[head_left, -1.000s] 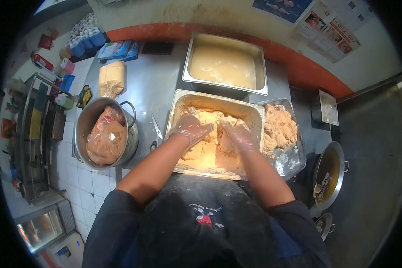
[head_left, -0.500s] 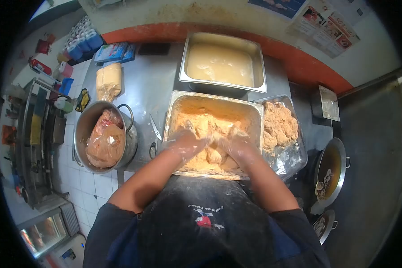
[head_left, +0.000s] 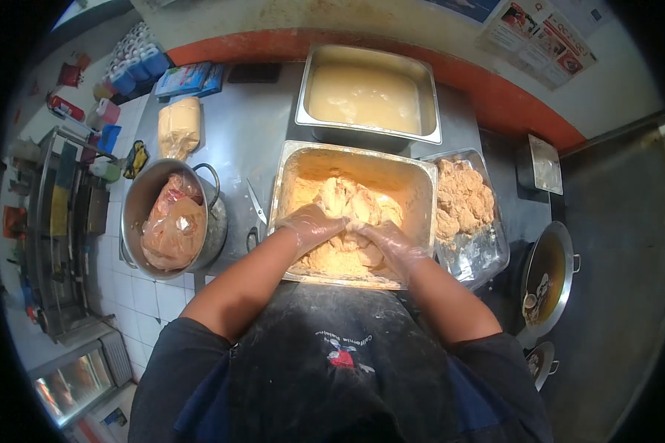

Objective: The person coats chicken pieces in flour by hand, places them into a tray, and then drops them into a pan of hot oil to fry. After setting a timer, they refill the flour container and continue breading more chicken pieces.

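A deep metal pan [head_left: 430, 214] in front of me holds orange-tan flour and a heap of floured chicken pieces [head_left: 347, 198]. My left hand [head_left: 312, 224], in a clear plastic glove, cups the heap from the left. From the right, my right hand [head_left: 389, 241], gloved the same way, closes round its near side. The thumbs almost meet at the middle, and most fingertips are hidden by flour and chicken. Beside the pan on the right, a clear tray [head_left: 474, 264] carries coated chicken pieces [head_left: 462, 198].
Behind the pan stands another metal pan [head_left: 437, 133] of cloudy liquid. Scissors [head_left: 256, 204] lie left of the pan, near a large pot [head_left: 216, 229] with bagged raw meat [head_left: 174, 232]. A bag of tan powder [head_left: 179, 125] is farther back. A wok of oil [head_left: 550, 280] sits at right.
My hands have come closer together around the chicken, which is now heaped higher between them. Half a second ago they were deeper in the flour and farther apart.
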Demonstrator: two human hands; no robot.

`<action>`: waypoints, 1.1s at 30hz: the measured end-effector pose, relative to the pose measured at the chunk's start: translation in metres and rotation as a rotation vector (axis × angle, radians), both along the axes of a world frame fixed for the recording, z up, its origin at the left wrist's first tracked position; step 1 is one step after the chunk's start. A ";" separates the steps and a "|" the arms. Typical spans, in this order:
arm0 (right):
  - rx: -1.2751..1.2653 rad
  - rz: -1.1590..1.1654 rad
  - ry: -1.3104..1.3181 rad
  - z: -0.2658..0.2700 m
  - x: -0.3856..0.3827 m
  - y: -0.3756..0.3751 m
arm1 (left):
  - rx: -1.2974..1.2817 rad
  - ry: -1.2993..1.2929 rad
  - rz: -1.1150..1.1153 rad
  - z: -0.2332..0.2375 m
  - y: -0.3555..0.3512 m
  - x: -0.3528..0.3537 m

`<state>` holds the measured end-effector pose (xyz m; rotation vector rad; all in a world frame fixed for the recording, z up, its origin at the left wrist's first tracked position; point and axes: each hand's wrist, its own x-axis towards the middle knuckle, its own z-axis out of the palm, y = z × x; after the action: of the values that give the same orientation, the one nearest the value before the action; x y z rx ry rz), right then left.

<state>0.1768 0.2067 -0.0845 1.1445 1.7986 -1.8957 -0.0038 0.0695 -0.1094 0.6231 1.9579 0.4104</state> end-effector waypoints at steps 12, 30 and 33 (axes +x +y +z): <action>0.503 0.294 -0.190 0.075 0.014 0.002 | 0.046 0.340 -0.060 0.081 -0.025 0.023; -0.136 0.251 -0.037 -0.029 -0.029 -0.030 | -0.102 0.132 -0.054 0.038 -0.018 0.027; -0.136 0.099 0.132 0.014 -0.033 -0.032 | 0.028 -0.073 0.157 0.035 -0.032 0.016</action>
<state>0.1438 0.1748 -0.0706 0.8873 1.7262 -2.0421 0.0123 0.0377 -0.0740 0.4668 1.9404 0.5516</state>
